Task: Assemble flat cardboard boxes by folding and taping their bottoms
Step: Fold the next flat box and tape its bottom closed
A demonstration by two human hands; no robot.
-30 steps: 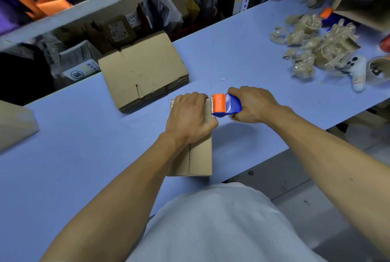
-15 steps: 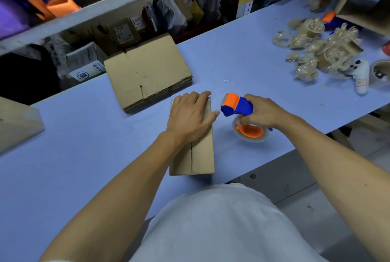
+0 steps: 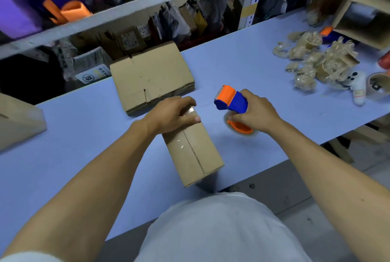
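A small folded cardboard box (image 3: 193,152) stands on the blue table (image 3: 63,156) with its flap seam facing up and clear tape along it. My left hand (image 3: 171,114) lies over the box's far end, fingers curled over the far edge and the tape there. To the right, my right hand (image 3: 256,112) grips the blue and orange tape dispenser (image 3: 231,103), held just off the box with its tape roll (image 3: 240,127) low over the table. A stack of flat cardboard boxes (image 3: 149,78) lies behind the box.
Crumpled tape scraps and cardboard cores (image 3: 314,61) litter the table at the right, beside a white controller (image 3: 356,88) and a tape roll (image 3: 379,86). An assembled box (image 3: 19,122) sits at the far left. Cluttered shelves (image 3: 126,14) run behind the table.
My right hand has pulled the dispenser off the box's far end and away to the right. The box has turned slightly under my left hand, which stays on its far end.
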